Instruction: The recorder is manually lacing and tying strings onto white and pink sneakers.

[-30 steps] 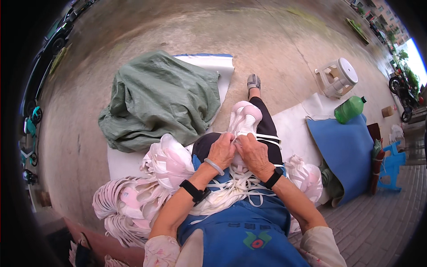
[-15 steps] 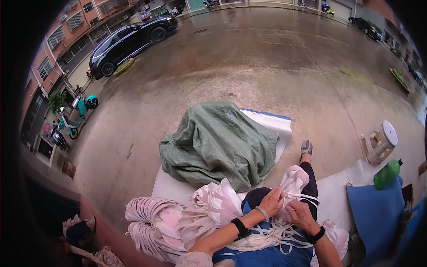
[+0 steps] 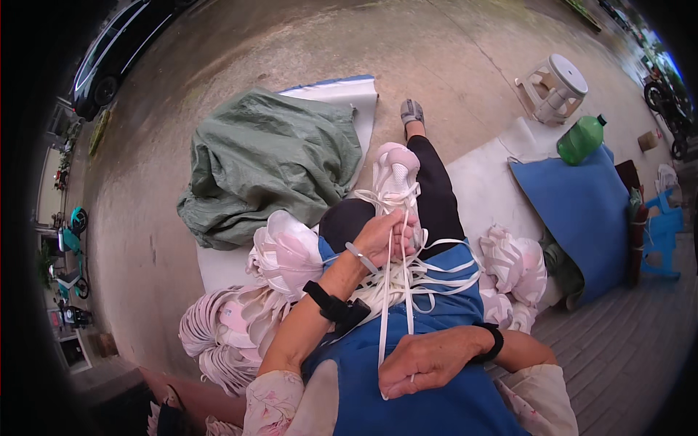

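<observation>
A pink-and-white shoe upper [image 3: 396, 174] lies over my lap, its toe pointing away from me. My left hand [image 3: 385, 238] is closed on the near part of this upper, and its curled fingers hide some of the eyelet area. White shoelaces [image 3: 385, 312] run from there down to my right hand [image 3: 436, 357], which is closed on them low in front of my body. More loose white laces [image 3: 443, 276] lie in a tangle across my blue apron [image 3: 454, 309]. Nested stacks of similar uppers [image 3: 280, 254] sit left of my lap.
More uppers [image 3: 512, 265] are piled to my right. A green tarp [image 3: 273, 160] covers a heap ahead on a white sheet. At right are a white stool [image 3: 556, 87], a green bottle [image 3: 582, 140], a blue sheet [image 3: 574, 211] and a blue plastic chair [image 3: 662, 236].
My right hand has drawn back toward my body, stretching the laces from the upper. My left hand stays at the upper. The view has turned right and downward.
</observation>
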